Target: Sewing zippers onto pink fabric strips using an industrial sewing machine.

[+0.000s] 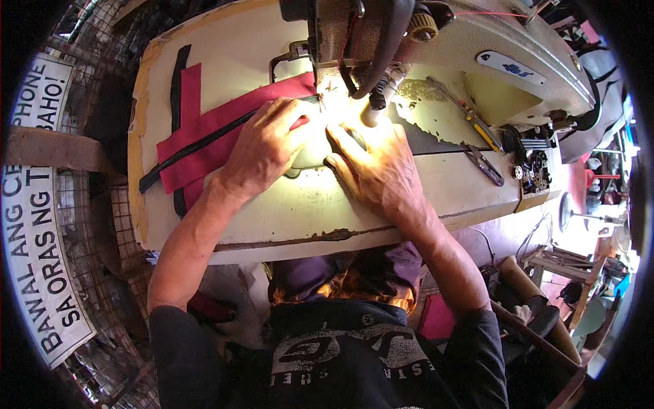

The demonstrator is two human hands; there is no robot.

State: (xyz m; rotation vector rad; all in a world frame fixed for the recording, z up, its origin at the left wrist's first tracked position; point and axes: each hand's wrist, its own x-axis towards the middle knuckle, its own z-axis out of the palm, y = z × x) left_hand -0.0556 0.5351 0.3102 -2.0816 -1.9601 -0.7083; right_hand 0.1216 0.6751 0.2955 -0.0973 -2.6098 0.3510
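A pale table [320, 204] fills the centre, and a sewing machine [463, 41] spans the upper middle and right. Red cloth [231, 109] lies left of centre, reaching toward the bright needle area, with a long black strip [204, 140] laid across it. At frame centre the left hand [266, 146] rests on both with fingers bunched, red showing by its thumb; whether it pinches or only presses, I cannot tell. The right hand [375, 160] has its fingers partly spread under the lamp; glare hides any hold. The work looks unfinished, with cloth and strip lying left of the needle; stitching cannot be made out. Bold black capitals cover a white sign [65, 300] at far left, and an oval badge [511, 67] at upper right bears a blue mark.
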